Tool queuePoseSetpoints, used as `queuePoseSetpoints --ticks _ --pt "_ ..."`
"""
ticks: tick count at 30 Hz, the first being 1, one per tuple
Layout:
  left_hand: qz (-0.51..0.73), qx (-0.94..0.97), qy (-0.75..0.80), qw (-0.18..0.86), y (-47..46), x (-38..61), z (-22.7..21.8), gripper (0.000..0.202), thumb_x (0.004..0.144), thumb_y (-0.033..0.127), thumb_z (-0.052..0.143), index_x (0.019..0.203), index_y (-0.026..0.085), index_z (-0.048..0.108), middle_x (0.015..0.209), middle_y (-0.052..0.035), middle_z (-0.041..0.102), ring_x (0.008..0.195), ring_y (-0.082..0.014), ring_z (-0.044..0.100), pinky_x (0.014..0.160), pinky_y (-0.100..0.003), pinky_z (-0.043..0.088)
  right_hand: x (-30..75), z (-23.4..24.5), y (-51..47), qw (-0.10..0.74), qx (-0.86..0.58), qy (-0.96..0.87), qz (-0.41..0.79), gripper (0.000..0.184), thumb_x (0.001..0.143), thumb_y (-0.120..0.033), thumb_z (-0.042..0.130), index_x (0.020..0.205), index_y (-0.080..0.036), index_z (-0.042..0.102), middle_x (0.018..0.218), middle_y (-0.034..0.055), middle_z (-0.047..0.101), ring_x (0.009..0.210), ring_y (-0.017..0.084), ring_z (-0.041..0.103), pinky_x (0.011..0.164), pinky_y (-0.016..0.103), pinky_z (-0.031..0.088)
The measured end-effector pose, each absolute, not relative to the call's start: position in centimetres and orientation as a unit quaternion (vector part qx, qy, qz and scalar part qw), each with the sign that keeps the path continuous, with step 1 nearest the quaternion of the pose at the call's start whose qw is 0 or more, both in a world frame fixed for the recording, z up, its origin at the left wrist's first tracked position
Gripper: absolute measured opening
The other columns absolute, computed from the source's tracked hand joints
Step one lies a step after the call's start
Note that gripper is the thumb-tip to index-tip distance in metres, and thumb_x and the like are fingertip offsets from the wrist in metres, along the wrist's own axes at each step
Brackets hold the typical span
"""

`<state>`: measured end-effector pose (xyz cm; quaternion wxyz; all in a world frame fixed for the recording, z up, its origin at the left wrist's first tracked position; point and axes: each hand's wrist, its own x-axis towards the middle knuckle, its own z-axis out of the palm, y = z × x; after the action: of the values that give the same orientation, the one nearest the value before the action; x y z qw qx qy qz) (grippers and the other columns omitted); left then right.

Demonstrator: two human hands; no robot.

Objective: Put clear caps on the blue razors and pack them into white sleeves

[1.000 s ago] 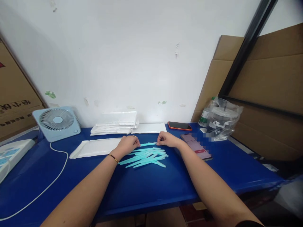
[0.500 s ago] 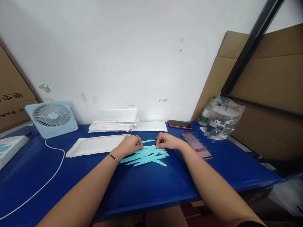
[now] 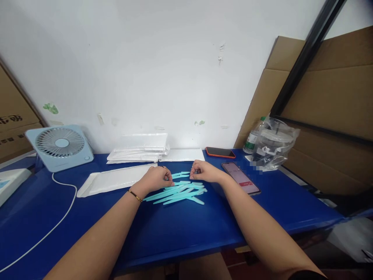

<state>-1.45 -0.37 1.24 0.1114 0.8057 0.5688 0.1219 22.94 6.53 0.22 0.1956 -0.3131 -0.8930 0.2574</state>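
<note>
A loose pile of slim turquoise eyebrow razors (image 3: 180, 192) lies on the blue table, the razors crossing one another. Just beyond the pile two more razors (image 3: 181, 174) sit side by side, spanning the gap between my hands. My left hand (image 3: 160, 177), with a ring and a bracelet, is closed with its fingertips at the left end of the nearer one. At that razor's right end, the fingers of my right hand (image 3: 202, 171) are pinched together. The fingers partly cover both ends. A flat white packet (image 3: 116, 179) lies to the left, partly behind my left hand.
Stacked white packets (image 3: 138, 147) and a single packet (image 3: 182, 155) lie by the wall. Two phones (image 3: 220, 152) (image 3: 241, 179), a bottle (image 3: 251, 140) and a bagged cup (image 3: 274, 146) are at right. A blue fan (image 3: 61, 146) with a white cable (image 3: 65, 214) stands left.
A second razor has come off the top of the pile and now lies beside the single one beyond it. My right hand has shifted slightly away from the pile.
</note>
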Motion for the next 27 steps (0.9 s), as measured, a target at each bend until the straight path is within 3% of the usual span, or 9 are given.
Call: queuePoseSetpoints --ticks 5,11,15,21,27 --pt "0.108 0.808 0.568 0.110 -0.4 -1.0 1.2 0.025 0.071 0.045 0.056 0.071 0.022 0.067 0.075 -0.0012 0.066 0.068 -0.0164 0.057 0.059 -0.024 0.034 21.5 0.2 5.8 0.142 -0.283 -0.908 0.274 0.021 0.070 -0.038 0.067 0.075 -0.018 0.071 0.086 0.0029 0.054 0.067 0.011 0.051 0.058 0.022 0.039" --pt "0.134 0.795 0.590 0.045 0.3 -1.1 1.3 0.022 0.075 0.040 0.056 0.067 0.022 0.066 0.073 0.0003 0.065 0.072 -0.0166 0.057 0.068 -0.028 0.033 23.3 0.0 7.4 0.165 -0.341 -0.893 0.245 0.021 0.069 -0.036 0.068 0.073 -0.016 0.071 0.083 0.0034 0.057 0.071 0.013 0.052 0.063 0.022 0.038" --pt "0.168 0.790 0.588 0.044 0.4 -1.1 1.1 0.023 0.072 0.045 0.060 0.078 0.024 0.066 0.079 0.0007 0.064 0.076 -0.0171 0.057 0.069 -0.028 0.034 24.6 0.5 7.7 0.169 -0.369 -0.883 0.235 0.023 0.067 -0.037 0.068 0.076 -0.016 0.071 0.083 0.0039 0.060 0.072 0.014 0.053 0.063 0.023 0.038" --pt "0.141 0.831 0.531 0.084 -0.3 -0.4 1.2 0.025 0.072 0.047 0.059 0.081 0.025 0.068 0.080 0.0003 0.062 0.078 -0.0157 0.057 0.064 -0.025 0.034 24.0 0.8 6.5 0.063 -0.302 -0.908 0.284 0.019 0.065 -0.033 0.069 0.073 -0.016 0.071 0.073 0.0021 0.060 0.068 0.014 0.052 0.059 0.022 0.038" --pt "0.112 0.838 0.527 0.086 -0.4 0.0 1.1 0.021 0.077 0.035 0.053 0.071 0.022 0.068 0.077 0.0002 0.066 0.072 -0.0141 0.057 0.065 -0.025 0.033 23.1 0.8 6.1 0.114 -0.295 -0.914 0.256 0.017 0.071 -0.031 0.064 0.077 -0.015 0.069 0.085 0.0036 0.055 0.069 0.012 0.050 0.062 0.022 0.039"
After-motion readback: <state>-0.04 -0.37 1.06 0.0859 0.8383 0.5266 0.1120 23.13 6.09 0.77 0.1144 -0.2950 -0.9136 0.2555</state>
